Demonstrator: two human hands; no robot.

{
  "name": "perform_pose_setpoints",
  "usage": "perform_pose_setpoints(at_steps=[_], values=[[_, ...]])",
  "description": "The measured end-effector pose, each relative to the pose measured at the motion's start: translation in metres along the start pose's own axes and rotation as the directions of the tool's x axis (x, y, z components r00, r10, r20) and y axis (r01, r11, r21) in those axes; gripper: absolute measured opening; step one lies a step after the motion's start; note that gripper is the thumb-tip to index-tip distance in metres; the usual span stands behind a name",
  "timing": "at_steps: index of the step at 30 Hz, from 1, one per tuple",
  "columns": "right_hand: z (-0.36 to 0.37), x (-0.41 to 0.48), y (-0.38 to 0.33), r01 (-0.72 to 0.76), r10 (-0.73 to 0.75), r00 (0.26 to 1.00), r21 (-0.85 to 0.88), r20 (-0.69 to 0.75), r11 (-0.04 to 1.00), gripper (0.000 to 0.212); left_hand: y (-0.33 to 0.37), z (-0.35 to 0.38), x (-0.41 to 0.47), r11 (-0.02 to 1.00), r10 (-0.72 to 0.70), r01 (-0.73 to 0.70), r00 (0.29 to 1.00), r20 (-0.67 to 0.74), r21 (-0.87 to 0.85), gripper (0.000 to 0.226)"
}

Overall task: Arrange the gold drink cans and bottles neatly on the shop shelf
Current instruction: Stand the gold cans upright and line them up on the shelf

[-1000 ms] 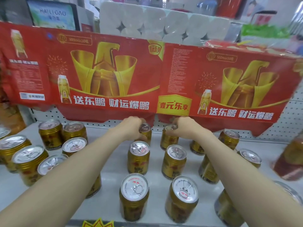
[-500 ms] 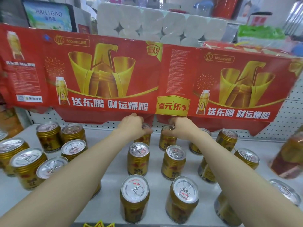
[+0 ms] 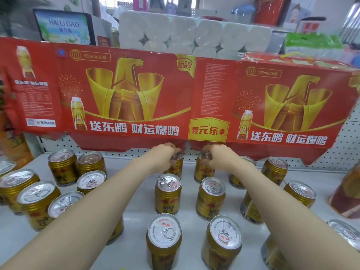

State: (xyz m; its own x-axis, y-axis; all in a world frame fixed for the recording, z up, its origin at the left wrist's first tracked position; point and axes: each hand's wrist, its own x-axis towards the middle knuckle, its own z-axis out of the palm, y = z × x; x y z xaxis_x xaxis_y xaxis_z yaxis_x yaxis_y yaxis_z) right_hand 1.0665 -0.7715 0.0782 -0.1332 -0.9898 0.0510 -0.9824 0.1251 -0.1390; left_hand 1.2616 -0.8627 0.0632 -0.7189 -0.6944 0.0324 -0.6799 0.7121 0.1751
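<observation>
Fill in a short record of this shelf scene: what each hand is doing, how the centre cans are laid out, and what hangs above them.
left hand: grips the top of the left rear can
right hand: grips the top of the right rear can
centre cans: upright, two columns of three on the shelf
side cans: looser clusters left and right
above: red banner hanging over the rear row
</observation>
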Motion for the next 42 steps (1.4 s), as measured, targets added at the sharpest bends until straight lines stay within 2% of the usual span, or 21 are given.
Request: perform_pose_setpoints(at_steps=[11, 16, 20, 26, 33, 37, 40, 42], values=[[-0.001, -0.001, -0.001, 0.027, -0.024, 0.999, -0.085, 0.04, 0.996, 0.04, 0.001, -0.004, -0.003, 0.999, 0.019, -0.019, 1.0, 0.01, 0.051, 0.056], [-0.007, -0.001, -0.005, 0.057, -0.043, 0.996, -0.19, 0.076, 0.98, 0.043, -0.006, -0.023, -0.025, 0.996, 0.031, -0.028, 0.999, -0.033, 0.089, 0.039], [-0.019, -0.018, -0.025, 0.043, -0.049, 0.999, -0.228, -0.017, 0.973, 0.05, -0.02, -0.039, -0.056, 0.992, 0.034, -0.02, 0.994, -0.107, 0.126, 0.046], [-0.025, -0.062, -0.076, 0.026, -0.054, 0.988, -0.185, -0.146, 0.982, 0.042, -0.047, -0.046, -0.118, 0.996, 0.058, -0.044, 0.984, -0.17, 0.082, 0.046], [-0.001, -0.103, -0.166, 0.113, -0.098, 0.954, 0.037, -0.283, 0.993, 0.038, -0.1, -0.045, -0.199, 0.998, 0.04, -0.031, 0.984, -0.172, 0.055, 0.046], [0.018, -0.112, -0.219, 0.161, -0.155, 0.962, 0.011, -0.226, 0.987, 0.048, -0.12, -0.036, -0.233, 0.989, 0.104, -0.089, 0.987, -0.126, 0.119, 0.049], [0.031, -0.115, -0.248, 0.165, -0.163, 0.982, 0.013, -0.099, 0.986, 0.057, -0.128, -0.027, -0.246, 0.985, 0.125, -0.113, 0.989, -0.084, 0.127, 0.06], [0.039, -0.116, -0.26, 0.155, -0.155, 0.987, -0.013, -0.039, 0.988, 0.055, -0.13, -0.023, -0.249, 0.983, 0.148, -0.133, 0.983, -0.112, 0.13, 0.063]])
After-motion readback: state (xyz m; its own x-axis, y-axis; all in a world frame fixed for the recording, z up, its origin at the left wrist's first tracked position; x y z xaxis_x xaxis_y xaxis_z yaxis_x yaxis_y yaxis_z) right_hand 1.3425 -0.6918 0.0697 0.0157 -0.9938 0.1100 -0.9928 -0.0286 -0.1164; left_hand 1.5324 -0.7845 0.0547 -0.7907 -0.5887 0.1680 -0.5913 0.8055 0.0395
